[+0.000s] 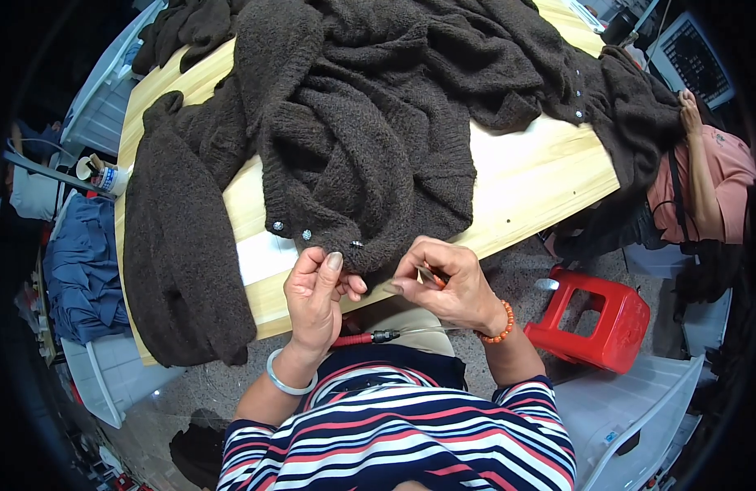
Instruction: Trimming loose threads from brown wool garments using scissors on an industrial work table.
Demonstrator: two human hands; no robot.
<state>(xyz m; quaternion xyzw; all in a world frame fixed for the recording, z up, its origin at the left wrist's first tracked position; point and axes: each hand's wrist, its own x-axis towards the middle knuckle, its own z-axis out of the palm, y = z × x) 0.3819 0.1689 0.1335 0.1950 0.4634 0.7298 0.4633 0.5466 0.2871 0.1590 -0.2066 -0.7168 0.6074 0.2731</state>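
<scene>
A dark brown knitted cardigan [345, 155] lies bunched over the near edge of the wooden table. Several shiny round buttons, one of them this button [307, 235], sit along its front edge. My left hand [315, 299] is closed at that edge, the thumb and fingers seeming to pinch the knit just below the buttons. To its right, my right hand [452, 286] is closed in a pinch, apart from the left. A small tool with a metal blade and an orange part [433, 278] is tucked in its palm, mostly hidden. Any thread or needle is too small to make out.
Brown knit pieces cover much of the table [542, 176]. A long knit piece [186, 245] hangs at the left, beside a pile of blue cloth [87, 270]. A red stool [591, 319] stands right. Another person [705, 176] handles brown knit at the right edge.
</scene>
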